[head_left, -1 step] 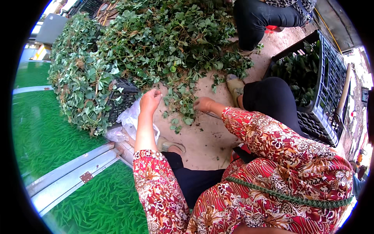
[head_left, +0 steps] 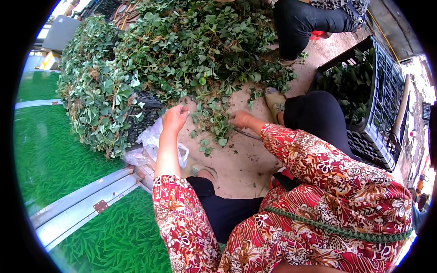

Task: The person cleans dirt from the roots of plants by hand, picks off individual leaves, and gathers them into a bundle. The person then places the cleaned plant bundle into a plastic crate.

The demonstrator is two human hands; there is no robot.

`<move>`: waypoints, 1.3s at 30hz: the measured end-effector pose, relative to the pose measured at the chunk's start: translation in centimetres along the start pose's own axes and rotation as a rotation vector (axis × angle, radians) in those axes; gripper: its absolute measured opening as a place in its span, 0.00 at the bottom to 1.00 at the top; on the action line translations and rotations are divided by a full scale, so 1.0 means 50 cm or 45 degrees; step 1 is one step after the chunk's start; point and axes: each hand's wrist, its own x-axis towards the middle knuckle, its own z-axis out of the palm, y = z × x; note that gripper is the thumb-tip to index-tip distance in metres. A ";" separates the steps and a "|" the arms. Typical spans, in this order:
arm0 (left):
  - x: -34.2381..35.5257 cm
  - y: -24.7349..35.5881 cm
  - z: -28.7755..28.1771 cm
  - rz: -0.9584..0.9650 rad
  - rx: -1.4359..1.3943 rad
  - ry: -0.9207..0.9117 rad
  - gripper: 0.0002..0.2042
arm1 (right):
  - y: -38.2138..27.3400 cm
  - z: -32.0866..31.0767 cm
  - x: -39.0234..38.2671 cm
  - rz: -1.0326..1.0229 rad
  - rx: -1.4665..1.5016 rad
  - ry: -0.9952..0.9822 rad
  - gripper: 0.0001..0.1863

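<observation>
My left hand [head_left: 175, 118] is held up between a white plastic bag [head_left: 150, 138] and the strewn leafy cuttings, its fingers curled into a pinch. Whatever it may hold is too small to make out. Across from it, my right hand [head_left: 240, 119] hovers at the right edge of a small strip of loose green plants [head_left: 215, 119] on the floor. Its fingers are closed too, and their tips are partly hidden. A thin dark curved piece [head_left: 246, 133] shows just below my right wrist. Behind both hands rises a large heap of leafy green plants [head_left: 191, 54].
A black plastic crate [head_left: 144, 113] at left is buried under plants. To the right stands a black crate [head_left: 382, 91] holding leaves, with a wooden handle [head_left: 401, 107] against it. A co-worker's dark-trousered leg [head_left: 296, 27] is at the far side. Green grass-patterned sheeting [head_left: 59, 150] lies left.
My right hand has shifted very slightly to the right, and my left forearm slightly left. Part of a co-worker's hand now shows at the top edge.
</observation>
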 end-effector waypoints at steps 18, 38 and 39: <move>-0.194 -0.198 0.260 -0.524 -1.390 0.405 0.09 | -0.139 -0.021 0.223 -0.078 -1.007 0.685 0.19; -0.208 -0.073 0.174 0.611 -0.483 -0.111 0.49 | -0.180 0.156 -0.071 -0.522 -1.143 0.083 0.11; -0.210 -0.077 0.181 0.605 -0.517 -0.034 0.49 | -0.175 0.150 -0.066 -0.499 -1.163 0.045 0.12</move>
